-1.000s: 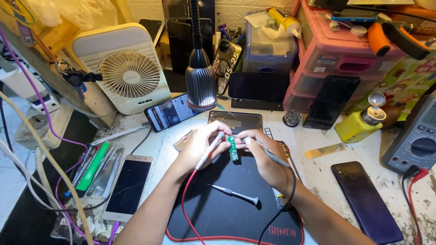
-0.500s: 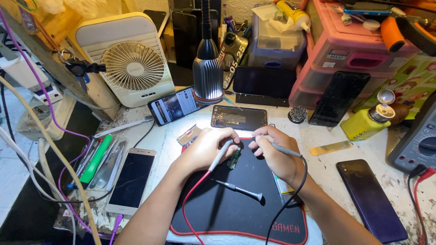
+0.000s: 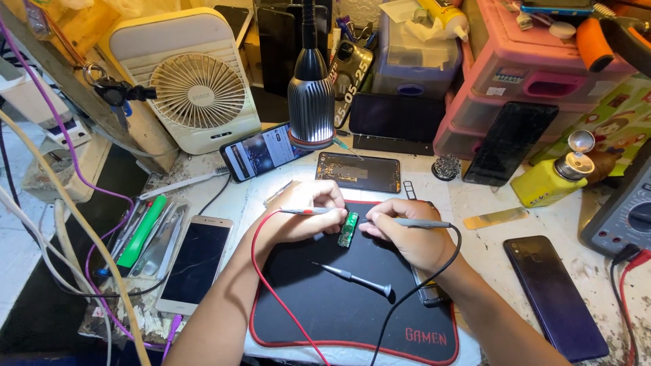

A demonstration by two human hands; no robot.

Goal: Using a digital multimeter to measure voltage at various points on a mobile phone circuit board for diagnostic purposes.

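Note:
A small green circuit board (image 3: 348,230) lies on the black mat (image 3: 319,312) with a red border. My left hand (image 3: 305,210) grips a red-wired test probe (image 3: 308,211), tip pointing right toward the board. From the other side, a black-wired test probe (image 3: 413,222) in my right hand (image 3: 410,234) points left at the board. Both probe tips meet the board's upper part. A small screwdriver (image 3: 352,278) rests on the mat below my hands.
An opened phone (image 3: 357,172) lies behind the mat under a lamp (image 3: 311,102). A lit phone (image 3: 261,152), a white fan (image 3: 196,88), a white phone (image 3: 195,261), tools (image 3: 146,230), a dark phone (image 3: 555,295), a yellow bottle (image 3: 553,181), a multimeter (image 3: 627,217) and pink drawers (image 3: 536,81) surround it.
The view has shifted slightly. My hands have stayed at the board, and both probes now touch its upper part.

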